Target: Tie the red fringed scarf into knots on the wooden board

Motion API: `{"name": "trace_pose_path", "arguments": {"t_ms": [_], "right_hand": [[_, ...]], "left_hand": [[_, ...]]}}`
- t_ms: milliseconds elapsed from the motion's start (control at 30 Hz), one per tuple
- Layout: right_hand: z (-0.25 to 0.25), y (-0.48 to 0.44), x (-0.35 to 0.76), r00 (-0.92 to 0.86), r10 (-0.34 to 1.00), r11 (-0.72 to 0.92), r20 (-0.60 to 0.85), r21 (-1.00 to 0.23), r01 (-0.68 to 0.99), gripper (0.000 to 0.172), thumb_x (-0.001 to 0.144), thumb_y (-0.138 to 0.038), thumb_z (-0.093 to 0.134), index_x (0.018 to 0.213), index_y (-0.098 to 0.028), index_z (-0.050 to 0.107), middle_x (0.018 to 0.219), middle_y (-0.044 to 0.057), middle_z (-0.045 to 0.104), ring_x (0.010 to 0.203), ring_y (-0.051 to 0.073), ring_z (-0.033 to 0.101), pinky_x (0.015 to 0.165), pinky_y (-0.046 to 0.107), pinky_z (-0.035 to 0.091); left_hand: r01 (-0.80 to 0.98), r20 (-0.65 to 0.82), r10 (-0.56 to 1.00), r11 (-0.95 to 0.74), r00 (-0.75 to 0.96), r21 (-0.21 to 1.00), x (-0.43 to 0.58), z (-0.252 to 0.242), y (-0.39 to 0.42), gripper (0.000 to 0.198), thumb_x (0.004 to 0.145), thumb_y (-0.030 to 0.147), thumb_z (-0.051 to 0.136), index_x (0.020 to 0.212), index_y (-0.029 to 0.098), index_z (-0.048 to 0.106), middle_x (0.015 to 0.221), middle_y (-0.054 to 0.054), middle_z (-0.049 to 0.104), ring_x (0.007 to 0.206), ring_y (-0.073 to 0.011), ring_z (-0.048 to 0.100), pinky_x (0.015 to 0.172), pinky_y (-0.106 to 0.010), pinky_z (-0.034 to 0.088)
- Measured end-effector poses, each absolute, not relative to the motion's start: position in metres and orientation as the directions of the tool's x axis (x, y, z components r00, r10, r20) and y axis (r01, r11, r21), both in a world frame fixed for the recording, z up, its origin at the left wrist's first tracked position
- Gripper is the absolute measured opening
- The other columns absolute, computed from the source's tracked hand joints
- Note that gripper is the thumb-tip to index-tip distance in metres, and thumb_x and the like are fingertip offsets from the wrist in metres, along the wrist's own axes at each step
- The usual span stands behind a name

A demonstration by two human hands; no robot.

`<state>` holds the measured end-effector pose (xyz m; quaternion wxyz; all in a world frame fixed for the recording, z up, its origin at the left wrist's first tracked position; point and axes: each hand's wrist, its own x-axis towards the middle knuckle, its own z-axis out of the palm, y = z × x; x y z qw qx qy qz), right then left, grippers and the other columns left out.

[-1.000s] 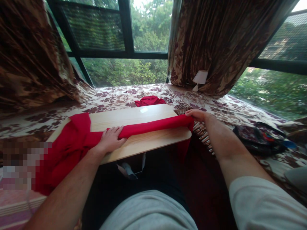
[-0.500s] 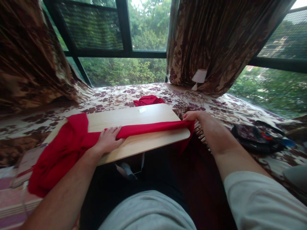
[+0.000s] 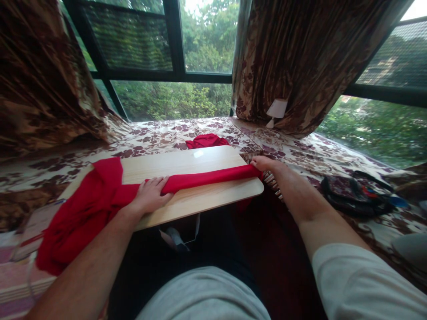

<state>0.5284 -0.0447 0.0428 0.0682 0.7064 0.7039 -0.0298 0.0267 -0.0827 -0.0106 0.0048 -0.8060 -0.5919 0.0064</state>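
Note:
A red cloth (image 3: 213, 176) runs as a long narrow strip, like a sleeve, across a pale wooden board (image 3: 160, 158). Its bulk is bunched at the board's left end and hangs over the near edge. My left hand (image 3: 154, 193) presses on the strip near the middle of the board, its fingers stretched out and lying on the fabric. At the right end of the board my right hand (image 3: 260, 163) is closed on the strip's far end, pulling it fairly straight. The fingertips of my right hand are partly hidden.
Behind the board lies a second red cloth (image 3: 207, 141) on a floral-covered ledge (image 3: 150, 133). A small white lamp (image 3: 276, 108) stands near the curtain (image 3: 263, 58). To the right is a dark bag (image 3: 353, 195). Striped bedding (image 3: 20, 275) shows at lower left.
My right hand has shifted slightly left with the strip's end, and the loose fabric that hung below it has drawn up mostly out of sight. My left hand stays in place.

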Motion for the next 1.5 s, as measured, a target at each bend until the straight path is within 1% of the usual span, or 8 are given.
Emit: {"name": "trace_pose_path", "arguments": {"t_ms": [167,400,533,633,900,1167,1300,1500], "right_hand": [[0.031,-0.047,0.522,0.100,0.992,-0.094,-0.071,0.084,0.992,0.040,0.099,-0.041,0.045,0.119,-0.013,0.065,0.116,0.020,0.071,0.100,0.028,0.068,0.081,0.032,0.047],[0.028,-0.047,0.486,-0.072,0.993,0.076,0.099,-0.038,0.996,0.023,0.091,-0.031,0.056,0.099,-0.018,0.073,0.104,0.009,0.075,0.091,0.020,0.066,0.074,0.025,0.044],[0.028,-0.048,0.453,-0.250,0.966,0.255,0.062,-0.095,0.962,0.019,0.084,-0.025,0.062,0.097,-0.020,0.076,0.100,0.005,0.075,0.087,0.017,0.065,0.073,0.022,0.043],[0.024,-0.043,0.437,-0.339,0.940,0.341,0.041,-0.055,0.939,0.023,0.081,-0.029,0.067,0.100,-0.021,0.076,0.105,0.006,0.074,0.092,0.018,0.065,0.075,0.023,0.043],[0.027,-0.028,0.429,-0.308,0.947,0.308,-0.094,-0.022,0.951,0.026,0.075,-0.027,0.070,0.099,-0.020,0.074,0.098,0.005,0.075,0.084,0.018,0.065,0.061,0.023,0.037],[0.033,-0.029,0.421,-0.363,0.928,0.363,-0.081,-0.017,0.932,0.025,0.076,-0.024,0.070,0.101,-0.021,0.073,0.102,0.004,0.074,0.088,0.018,0.065,0.067,0.021,0.040],[0.038,-0.031,0.414,-0.445,0.894,0.447,-0.059,0.012,0.895,0.036,0.075,-0.021,0.068,0.111,-0.023,0.073,0.114,0.006,0.071,0.092,0.018,0.064,0.071,0.021,0.041],[0.045,-0.031,0.399,-0.372,0.902,0.396,-0.221,0.079,0.915,0.042,0.067,-0.016,0.067,0.108,-0.020,0.075,0.101,0.008,0.076,0.088,0.022,0.067,0.064,0.023,0.041]], "left_hand": [[0.956,-0.006,0.956,-0.293,0.293,-0.016,0.026,-0.012,-0.082,0.084,0.088,0.062,0.038,0.159,0.019,0.028,0.162,-0.012,0.035,0.150,-0.0320,0.028,0.121,-0.050,0.013],[0.955,-0.004,0.955,-0.297,0.297,-0.021,0.026,-0.013,-0.083,0.085,0.088,0.063,0.038,0.160,0.019,0.027,0.162,-0.012,0.035,0.149,-0.0322,0.028,0.120,-0.050,0.014],[0.956,-0.012,0.957,-0.291,0.291,-0.022,0.026,-0.012,-0.083,0.085,0.088,0.063,0.037,0.160,0.018,0.028,0.162,-0.012,0.035,0.149,-0.0325,0.028,0.120,-0.051,0.014],[0.957,-0.014,0.957,-0.288,0.288,-0.013,0.027,-0.010,-0.084,0.084,0.088,0.063,0.038,0.160,0.019,0.028,0.162,-0.012,0.034,0.149,-0.0326,0.028,0.121,-0.051,0.014],[0.959,-0.025,0.959,-0.284,0.284,-0.003,0.030,-0.006,-0.088,0.084,0.089,0.063,0.035,0.160,0.019,0.026,0.163,-0.012,0.033,0.150,-0.0325,0.026,0.120,-0.052,0.014],[0.955,0.008,0.956,-0.295,0.295,0.015,0.028,-0.010,-0.086,0.084,0.088,0.063,0.037,0.160,0.019,0.028,0.162,-0.013,0.035,0.150,-0.0333,0.027,0.120,-0.052,0.013],[0.954,0.010,0.954,-0.300,0.300,0.020,0.027,-0.012,-0.085,0.085,0.088,0.064,0.038,0.159,0.019,0.029,0.161,-0.013,0.035,0.149,-0.0340,0.028,0.120,-0.053,0.014],[0.955,0.007,0.955,-0.296,0.296,0.017,0.028,-0.010,-0.086,0.084,0.088,0.063,0.038,0.159,0.019,0.029,0.162,-0.013,0.035,0.150,-0.0330,0.027,0.120,-0.052,0.014]]}}
